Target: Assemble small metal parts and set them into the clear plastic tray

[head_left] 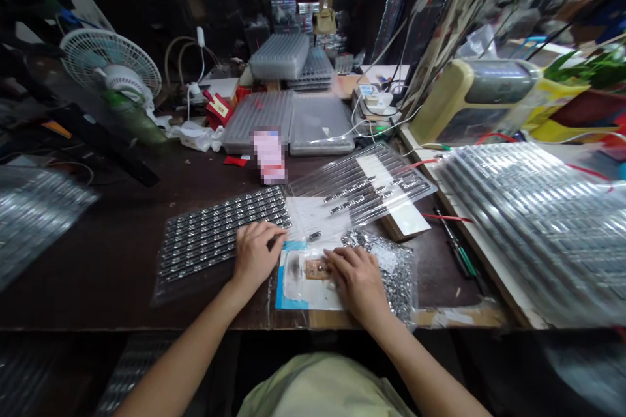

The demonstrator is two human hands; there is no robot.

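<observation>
My left hand [257, 251] rests at the right edge of a clear tray [222, 231] with rows of dark, shiny small parts. Its thumb and forefinger come together, and whatever lies between them is too small to make out. My right hand [359, 280] reaches over a white and blue sheet [293, 303], fingertips bunched at a small brown block [315, 269]. Any piece in those fingers is hidden. Beside that hand, partly under it, lies a clear bag of small silvery metal pieces [398, 280]. One small metal part [315, 235] sits just beyond the sheet.
Ahead, a ribbed clear tray [362, 186] holds several metal parts, by a white box [408, 225]. A pink blurred object [270, 156] stands behind. Stacked clear trays [533, 228] fill the right; a pen [457, 247] lies nearby. A fan [112, 65] stands back left.
</observation>
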